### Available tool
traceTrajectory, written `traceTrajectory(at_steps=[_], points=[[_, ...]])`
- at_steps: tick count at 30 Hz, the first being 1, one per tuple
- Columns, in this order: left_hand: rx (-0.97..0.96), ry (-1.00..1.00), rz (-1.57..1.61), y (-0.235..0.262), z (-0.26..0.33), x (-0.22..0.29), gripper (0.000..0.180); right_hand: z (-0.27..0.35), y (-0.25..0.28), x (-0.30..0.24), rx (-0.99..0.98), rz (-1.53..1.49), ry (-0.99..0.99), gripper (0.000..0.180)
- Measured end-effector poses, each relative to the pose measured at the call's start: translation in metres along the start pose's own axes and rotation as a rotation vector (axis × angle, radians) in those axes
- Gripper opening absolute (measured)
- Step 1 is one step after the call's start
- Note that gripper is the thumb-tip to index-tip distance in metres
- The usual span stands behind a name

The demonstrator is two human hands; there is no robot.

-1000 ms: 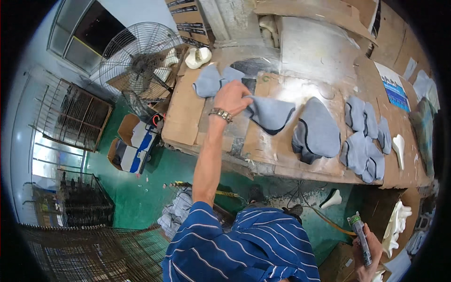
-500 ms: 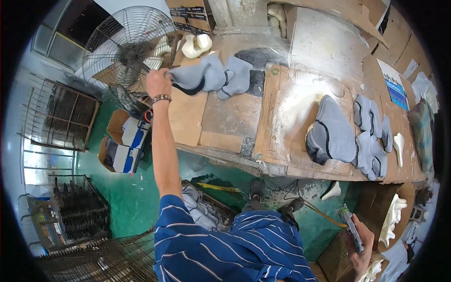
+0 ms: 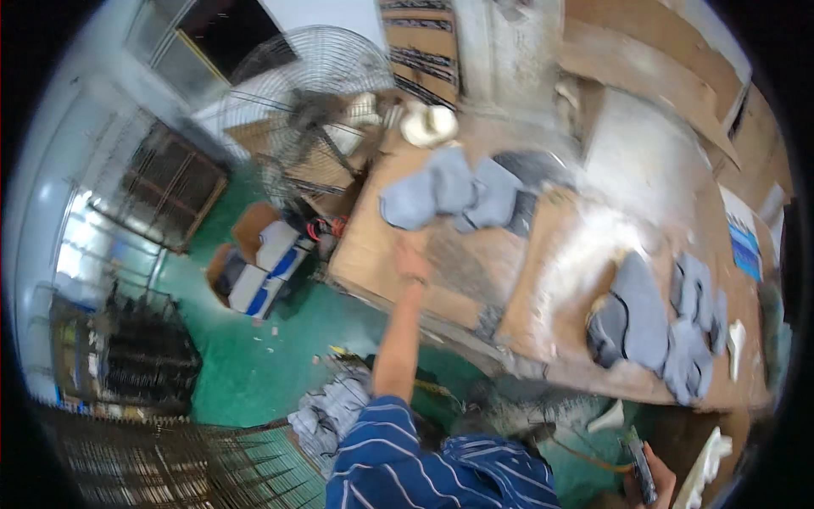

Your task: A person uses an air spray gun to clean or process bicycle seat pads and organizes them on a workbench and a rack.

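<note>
Leftmost grey fabric cover lying near the left end of the cardboard-topped workbench, left hand just below it.
For laying these out, I'd keep each piece flat, edges unfolded, and let go gently so it doesn't drag on the middle grey cover it butts against. Long axis looks roughly sideways, rounded end toward the wire-caged fan; too blurry to tell which end's the nose, tbh. The left hand is smeared too, so can't tell if its fingers are spread or pinched; the right hand is wrapped round a slim grey hand tool.
</note>
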State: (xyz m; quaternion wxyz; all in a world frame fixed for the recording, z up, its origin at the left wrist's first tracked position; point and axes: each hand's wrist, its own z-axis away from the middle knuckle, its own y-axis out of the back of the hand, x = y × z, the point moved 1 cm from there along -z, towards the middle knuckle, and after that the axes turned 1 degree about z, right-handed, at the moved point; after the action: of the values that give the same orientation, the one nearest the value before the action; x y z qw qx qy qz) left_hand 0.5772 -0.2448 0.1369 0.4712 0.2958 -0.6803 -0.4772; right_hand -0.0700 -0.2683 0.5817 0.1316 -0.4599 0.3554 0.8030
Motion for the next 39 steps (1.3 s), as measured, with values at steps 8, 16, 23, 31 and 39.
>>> traceTrajectory(at_steps=[8,16,23,31,39], points=[[-0.625,-0.092,0.386,-0.052,0.295,-0.065,0.040,0.039,0.041,0.008,0.082,0.051,-0.122,0.064],[-1.698,0.591,-0.168,-0.061,0.549,-0.164,0.027,0.096,0.116,0.062,0.104,0.062,-0.034,0.067],[-1.301,0.470,0.315,-0.061,0.560,-0.114,0.008,0.126,0.162,0.110,0.233,0.126,0.061,0.061],[-1.036,-0.986,-0.339,-0.092,0.470,-0.007,0.031,0.164,0.178,0.126,0.314,0.202,0.063,0.076],[-1.093,0.642,0.536,-0.089,0.506,0.002,0.028,0.154,0.193,0.123,0.452,0.195,0.167,0.071]])
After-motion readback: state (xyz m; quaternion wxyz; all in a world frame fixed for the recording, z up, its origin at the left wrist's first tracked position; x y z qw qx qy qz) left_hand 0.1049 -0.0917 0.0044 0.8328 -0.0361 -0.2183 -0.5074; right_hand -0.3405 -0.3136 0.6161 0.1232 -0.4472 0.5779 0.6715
